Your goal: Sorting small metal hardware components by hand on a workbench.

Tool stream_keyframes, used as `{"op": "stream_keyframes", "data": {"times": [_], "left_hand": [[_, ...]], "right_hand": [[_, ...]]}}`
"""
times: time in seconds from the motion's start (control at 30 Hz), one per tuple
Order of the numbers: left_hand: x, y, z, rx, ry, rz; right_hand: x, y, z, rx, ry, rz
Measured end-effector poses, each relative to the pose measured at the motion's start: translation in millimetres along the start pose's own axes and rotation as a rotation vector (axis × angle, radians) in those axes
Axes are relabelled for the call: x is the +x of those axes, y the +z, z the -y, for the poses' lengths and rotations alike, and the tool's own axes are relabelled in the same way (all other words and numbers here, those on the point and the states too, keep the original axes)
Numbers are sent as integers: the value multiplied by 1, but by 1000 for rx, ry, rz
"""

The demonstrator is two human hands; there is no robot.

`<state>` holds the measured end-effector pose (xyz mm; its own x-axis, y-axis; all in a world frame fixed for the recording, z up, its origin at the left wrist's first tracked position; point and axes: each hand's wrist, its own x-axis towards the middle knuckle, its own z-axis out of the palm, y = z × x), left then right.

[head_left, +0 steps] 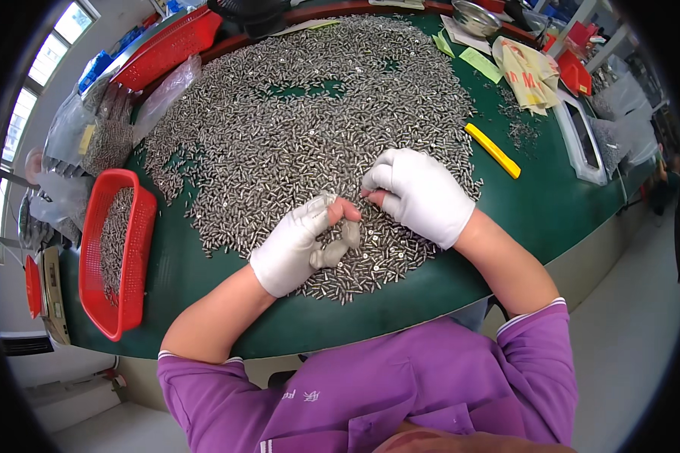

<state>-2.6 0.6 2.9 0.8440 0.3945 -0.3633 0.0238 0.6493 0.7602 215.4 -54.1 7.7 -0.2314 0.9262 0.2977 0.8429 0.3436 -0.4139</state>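
A wide heap of small grey metal pieces [295,143], pointed like small screws or bits, is spread over the green table. Low over its near part is my left hand [298,238] in a white glove, its bare fingertips curled in toward the thumb. My right hand [421,192], gloved the same way, is beside it on the right, with thumb and forefinger drawn together at the tips. The two hands are close but apart. Anything between the fingers of either hand is too small to make out.
At the left stands a red plastic basket [145,249] with metal pieces inside; another red basket [166,49] is at the far left. A yellow cutter-like tool [493,151] lies right of the heap. Beyond are a cloth bag [527,74], a metal bowl [476,16] and a white frame [582,140].
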Motion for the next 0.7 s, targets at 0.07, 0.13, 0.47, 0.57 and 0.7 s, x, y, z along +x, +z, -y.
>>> {"op": "stream_keyframes", "data": {"times": [0.07,0.13,0.47,0.57,0.7], "left_hand": [[0,3,0,-3,16,-27],[0,5,-1,11,13,-48],[1,2,-1,24,29,-10],[0,1,0,-3,22,0],[1,4,0,4,-6,-46]], "right_hand": [[-2,-1,3,42,-8,38],[-2,2,6,39,-3,88],[1,-8,10,-43,-55,27],[0,-4,9,-60,-37,5],[-1,-8,7,440,49,-33]]}}
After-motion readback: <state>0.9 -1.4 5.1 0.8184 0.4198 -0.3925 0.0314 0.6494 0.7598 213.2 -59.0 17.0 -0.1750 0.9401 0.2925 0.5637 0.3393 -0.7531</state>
